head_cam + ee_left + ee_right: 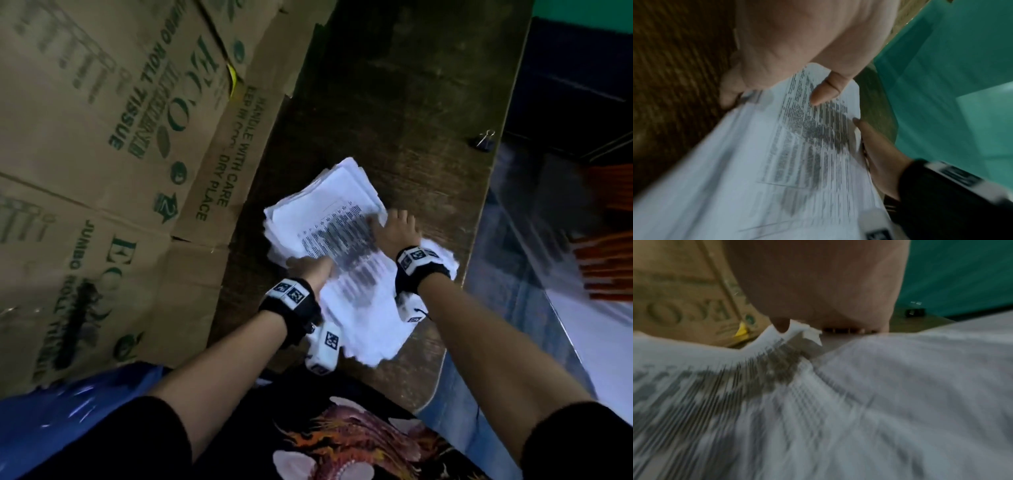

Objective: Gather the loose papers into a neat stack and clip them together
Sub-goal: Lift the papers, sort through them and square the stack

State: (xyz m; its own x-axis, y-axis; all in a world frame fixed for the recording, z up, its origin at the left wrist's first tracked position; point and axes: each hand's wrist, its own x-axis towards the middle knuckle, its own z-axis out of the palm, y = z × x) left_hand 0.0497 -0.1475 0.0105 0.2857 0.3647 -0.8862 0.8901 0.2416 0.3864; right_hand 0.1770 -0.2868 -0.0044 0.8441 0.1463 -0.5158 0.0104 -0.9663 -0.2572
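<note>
Left hand (310,270) pinches papers (329,205), thumb on top; right hand (397,228) flat along opposite edge. Squeeze sides, tap square; clip (483,140) at desk (394,102) right edge.

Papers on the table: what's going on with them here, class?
A person is squaring up a pile of papers on the table. The left hand pinches the pile's near-left edge, thumb on top; the right hand presses against its right side. The sheets are unevenly fanned. The binder clip lies apart near the table's far right edge.
</note>
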